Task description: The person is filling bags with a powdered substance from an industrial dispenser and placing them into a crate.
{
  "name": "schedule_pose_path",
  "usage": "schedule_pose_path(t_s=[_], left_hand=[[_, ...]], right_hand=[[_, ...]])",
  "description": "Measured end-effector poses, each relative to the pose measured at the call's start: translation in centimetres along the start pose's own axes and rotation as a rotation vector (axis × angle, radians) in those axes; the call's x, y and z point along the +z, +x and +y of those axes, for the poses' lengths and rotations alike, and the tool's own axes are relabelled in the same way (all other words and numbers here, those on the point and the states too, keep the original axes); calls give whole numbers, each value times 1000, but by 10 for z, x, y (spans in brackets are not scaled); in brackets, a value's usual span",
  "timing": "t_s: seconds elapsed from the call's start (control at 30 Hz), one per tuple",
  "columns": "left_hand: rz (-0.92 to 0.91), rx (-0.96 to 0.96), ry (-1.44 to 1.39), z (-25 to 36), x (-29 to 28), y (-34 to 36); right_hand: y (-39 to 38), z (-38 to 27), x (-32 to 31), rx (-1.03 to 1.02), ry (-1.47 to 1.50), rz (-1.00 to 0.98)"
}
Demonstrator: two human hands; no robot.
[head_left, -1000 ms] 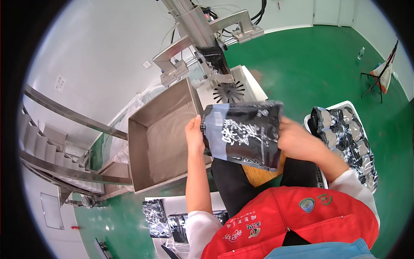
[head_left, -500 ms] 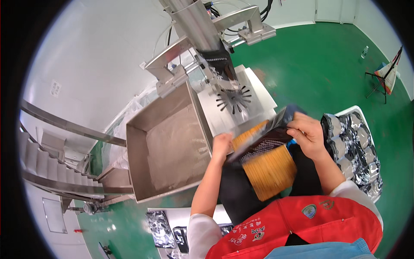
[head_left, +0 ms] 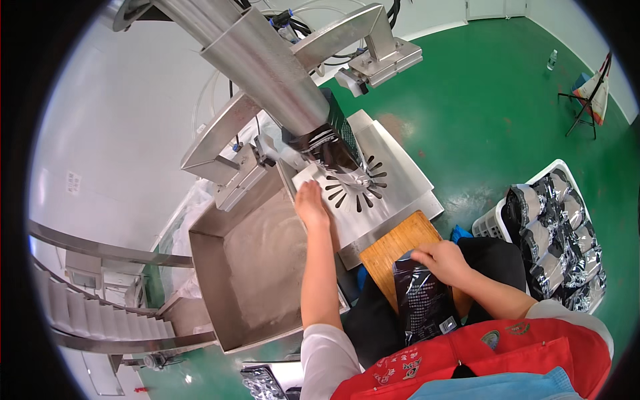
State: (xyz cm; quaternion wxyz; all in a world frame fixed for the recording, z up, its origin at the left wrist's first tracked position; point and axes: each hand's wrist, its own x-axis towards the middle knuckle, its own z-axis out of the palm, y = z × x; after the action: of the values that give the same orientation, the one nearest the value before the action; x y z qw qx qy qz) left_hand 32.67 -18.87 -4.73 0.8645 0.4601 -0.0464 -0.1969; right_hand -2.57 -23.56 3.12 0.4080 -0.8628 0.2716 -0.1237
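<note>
I have my left hand (head_left: 309, 200) at the left edge of a steel plate (head_left: 400, 167) with a radial slot pattern, fingers extended, holding nothing visible. Just above it, a black pouch (head_left: 320, 147) hangs around the lower end of a large steel tube (head_left: 267, 73) with clamp brackets. My right hand (head_left: 440, 260) is closed on the top of another dark printed pouch (head_left: 423, 300), held low over my lap in front of a wooden board (head_left: 381, 259). A steel bin (head_left: 207, 267) with powdery residue lies left of my left arm.
A white crate (head_left: 489, 225) holds several filled black pouches at the right. A folding chair (head_left: 587, 100) and bottle (head_left: 552, 60) stand on the green floor behind. Curved rails (head_left: 107, 247) and white stairs (head_left: 100, 317) are at left. Flat pouches (head_left: 260, 380) lie below the bin.
My left hand has let go of the pouch and moved up to the steel plate. My right hand has lowered the pouch to my lap. The view has shifted closer to the machine.
</note>
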Motion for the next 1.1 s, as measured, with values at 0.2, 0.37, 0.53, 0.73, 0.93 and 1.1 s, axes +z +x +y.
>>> schedule_pose_path(t_s=[0.2,0.37,0.53,0.73,0.93,1.1], left_hand=[[-294,445,730,2,55,-87],[-679,132,339,8,50,-36],[-751,-12,38,0,63,-104],[-615,92,270,9,16,-177],[-348,32,749,10,50,-342],[-217,225,870,-55,-2,-402]], right_hand=[[70,-48,-45,-210,-50,226],[179,-125,-56,-223,-255,218],[161,-120,-57,-225,-312,6],[64,-156,-75,-304,-283,-282],[-71,-117,-113,-489,-533,-385],[-97,-66,-81,-470,-639,-576]])
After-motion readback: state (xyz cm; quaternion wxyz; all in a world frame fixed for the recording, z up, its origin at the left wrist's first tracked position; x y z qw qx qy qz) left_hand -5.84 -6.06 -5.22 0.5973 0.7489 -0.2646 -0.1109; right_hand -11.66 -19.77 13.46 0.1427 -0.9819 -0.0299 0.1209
